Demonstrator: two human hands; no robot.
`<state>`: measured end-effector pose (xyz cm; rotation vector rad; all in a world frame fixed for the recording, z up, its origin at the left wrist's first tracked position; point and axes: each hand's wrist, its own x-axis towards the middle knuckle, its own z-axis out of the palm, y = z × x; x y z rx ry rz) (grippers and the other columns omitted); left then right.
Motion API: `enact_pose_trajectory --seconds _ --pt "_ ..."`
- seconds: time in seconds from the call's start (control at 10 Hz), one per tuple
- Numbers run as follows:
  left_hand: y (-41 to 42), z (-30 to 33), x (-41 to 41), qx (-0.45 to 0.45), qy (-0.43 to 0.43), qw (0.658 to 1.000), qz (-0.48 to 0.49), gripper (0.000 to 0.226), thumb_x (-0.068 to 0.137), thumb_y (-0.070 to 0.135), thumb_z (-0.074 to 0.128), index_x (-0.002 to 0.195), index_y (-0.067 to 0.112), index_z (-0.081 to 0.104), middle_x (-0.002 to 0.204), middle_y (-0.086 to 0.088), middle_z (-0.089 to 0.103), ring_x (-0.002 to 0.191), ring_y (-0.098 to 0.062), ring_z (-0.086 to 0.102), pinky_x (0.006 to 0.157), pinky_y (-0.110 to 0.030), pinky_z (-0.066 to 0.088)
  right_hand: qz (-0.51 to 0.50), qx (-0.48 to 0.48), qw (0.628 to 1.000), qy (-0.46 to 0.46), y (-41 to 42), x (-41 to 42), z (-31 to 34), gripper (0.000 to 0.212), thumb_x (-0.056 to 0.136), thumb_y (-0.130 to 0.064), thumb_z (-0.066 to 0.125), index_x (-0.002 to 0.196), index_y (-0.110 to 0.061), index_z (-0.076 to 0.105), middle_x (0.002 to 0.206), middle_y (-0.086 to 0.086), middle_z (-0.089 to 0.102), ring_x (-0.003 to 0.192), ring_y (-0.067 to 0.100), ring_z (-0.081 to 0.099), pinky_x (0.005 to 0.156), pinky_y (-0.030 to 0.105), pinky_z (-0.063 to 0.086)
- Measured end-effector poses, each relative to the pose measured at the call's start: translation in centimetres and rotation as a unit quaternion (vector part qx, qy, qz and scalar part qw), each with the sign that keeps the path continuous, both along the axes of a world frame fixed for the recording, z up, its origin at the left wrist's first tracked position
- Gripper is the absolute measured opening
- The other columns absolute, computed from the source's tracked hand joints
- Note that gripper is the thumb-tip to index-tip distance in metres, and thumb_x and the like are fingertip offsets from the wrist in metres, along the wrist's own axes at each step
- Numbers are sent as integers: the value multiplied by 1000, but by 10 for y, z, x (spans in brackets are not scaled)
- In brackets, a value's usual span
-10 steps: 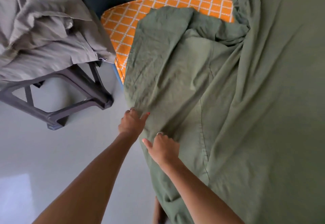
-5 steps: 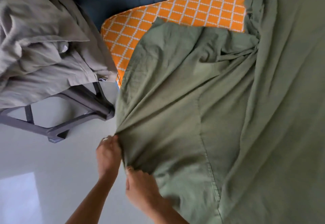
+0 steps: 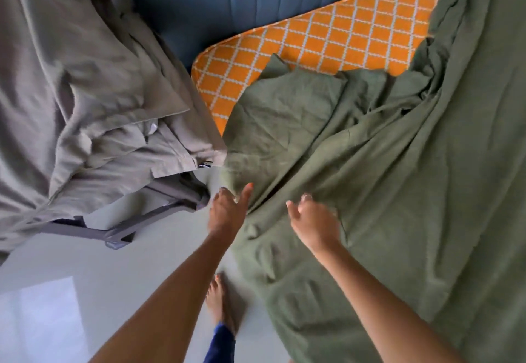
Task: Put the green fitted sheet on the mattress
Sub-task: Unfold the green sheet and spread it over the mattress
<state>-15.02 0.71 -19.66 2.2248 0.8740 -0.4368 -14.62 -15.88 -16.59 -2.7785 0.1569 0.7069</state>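
Observation:
The green fitted sheet (image 3: 384,192) lies crumpled over most of the orange lattice-patterned mattress (image 3: 327,41), whose top-left corner is bare. The sheet's left side hangs off the bed edge toward the floor. My left hand (image 3: 227,211) grips the sheet's hanging edge, thumb sticking up. My right hand (image 3: 313,220), a short way to the right, has its fingers curled into a fold of the same sheet. Both hands are blurred by motion.
A heap of grey bedding (image 3: 85,78) sits on a dark frame (image 3: 122,231) at the left, close to the mattress corner. A blue padded headboard (image 3: 227,1) runs behind the bed. My bare foot (image 3: 219,300) stands on the pale floor (image 3: 71,291) beside the bed.
Both hands have moved forward, toward the mattress corner, carrying the sheet edge. The sheet, pulled taut half a second ago, now lies slacker and more bunched.

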Motion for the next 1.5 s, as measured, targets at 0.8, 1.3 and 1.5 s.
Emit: enact_pose_trajectory --seconds 0.8,1.3,1.5 --pt "99 13 27 10 214 954 -209 35 101 24 34 126 4 48 124 -15 56 114 -31 55 88 -35 44 -17 38 996 76 129 135 13 54 100 -47 31 105 -5 65 114 20 64 110 34 59 87 36 47" --pt "53 74 266 4 54 963 -265 80 92 31 56 152 30 2 134 -18 47 121 -38 49 99 -48 42 27 -185 978 -92 21 326 35 73 88 -40 65 143 -13 26 146 9 23 121 33 47 89 44 44" --pt "56 19 305 68 145 898 -410 100 75 43 76 150 21 14 126 -15 56 113 -33 56 95 -45 47 -9 -189 980 57 -18 369 12 79 92 -3 48 152 -31 4 155 7 14 125 31 47 81 38 41"
